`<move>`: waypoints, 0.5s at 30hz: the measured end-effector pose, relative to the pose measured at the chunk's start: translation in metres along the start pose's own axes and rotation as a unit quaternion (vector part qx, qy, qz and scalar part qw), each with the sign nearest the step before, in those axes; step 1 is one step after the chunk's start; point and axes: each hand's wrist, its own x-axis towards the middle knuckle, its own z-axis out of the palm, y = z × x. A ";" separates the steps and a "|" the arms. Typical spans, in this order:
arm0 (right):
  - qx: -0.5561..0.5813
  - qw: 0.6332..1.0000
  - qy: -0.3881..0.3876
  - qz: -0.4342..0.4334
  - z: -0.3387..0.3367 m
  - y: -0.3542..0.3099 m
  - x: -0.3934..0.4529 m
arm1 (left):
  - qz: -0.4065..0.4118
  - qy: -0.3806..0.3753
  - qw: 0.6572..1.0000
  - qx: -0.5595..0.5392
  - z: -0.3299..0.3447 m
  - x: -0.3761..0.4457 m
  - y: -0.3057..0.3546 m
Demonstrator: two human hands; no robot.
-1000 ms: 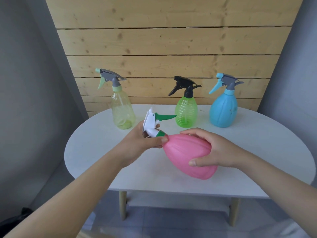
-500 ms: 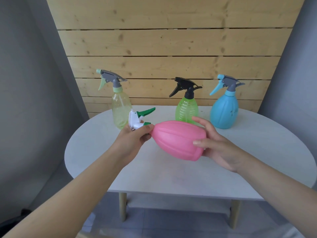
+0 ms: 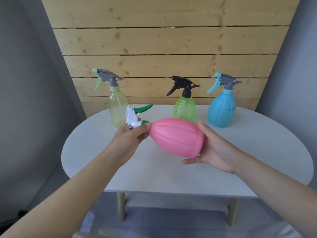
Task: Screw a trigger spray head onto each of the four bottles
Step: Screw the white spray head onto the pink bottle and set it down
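Since a moment ago, the right hand (image 3: 217,150) has slid back to cup the base of the pink bottle (image 3: 176,137), held sideways above the table (image 3: 257,152). Left hand (image 3: 130,140) pinches the spray head (image 3: 133,117) at its neck.

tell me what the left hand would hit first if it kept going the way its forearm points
Probably the pale yellow-green bottle standing just beyond the left hand and its white spray head; depth is unclear from this one view.
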 end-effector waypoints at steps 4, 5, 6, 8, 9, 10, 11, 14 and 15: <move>-0.106 0.989 0.054 -0.083 0.003 0.003 0.001 | 0.016 -0.003 1.000 0.016 -0.001 0.002 0.004; -0.119 0.989 0.056 -0.071 0.003 0.002 0.000 | 0.018 -0.017 0.999 0.024 -0.001 0.002 0.006; -0.124 0.990 0.055 -0.046 0.001 0.000 0.000 | 0.015 -0.031 0.999 0.028 -0.001 0.002 0.007; -0.129 0.991 0.036 0.028 -0.004 -0.003 -0.001 | 0.007 -0.051 0.998 0.032 -0.002 0.000 0.007; -0.124 0.990 0.019 0.058 -0.006 -0.003 -0.002 | 0.006 -0.052 0.998 0.038 -0.002 -0.001 0.007; -0.113 0.991 0.004 0.071 -0.006 -0.003 -0.002 | 0.007 -0.048 0.998 0.043 -0.003 -0.001 0.006; -0.094 0.993 -0.005 0.070 -0.007 -0.002 -0.001 | 0.011 -0.041 0.998 0.046 -0.003 -0.001 0.004; -0.049 0.999 0.012 -0.006 -0.003 0.003 0.002 | 0.017 -0.006 0.999 0.044 -0.002 0.000 0.003; -0.067 0.996 0.035 -0.044 -0.003 0.004 0.003 | 0.016 0.006 0.999 0.036 -0.002 0.000 0.003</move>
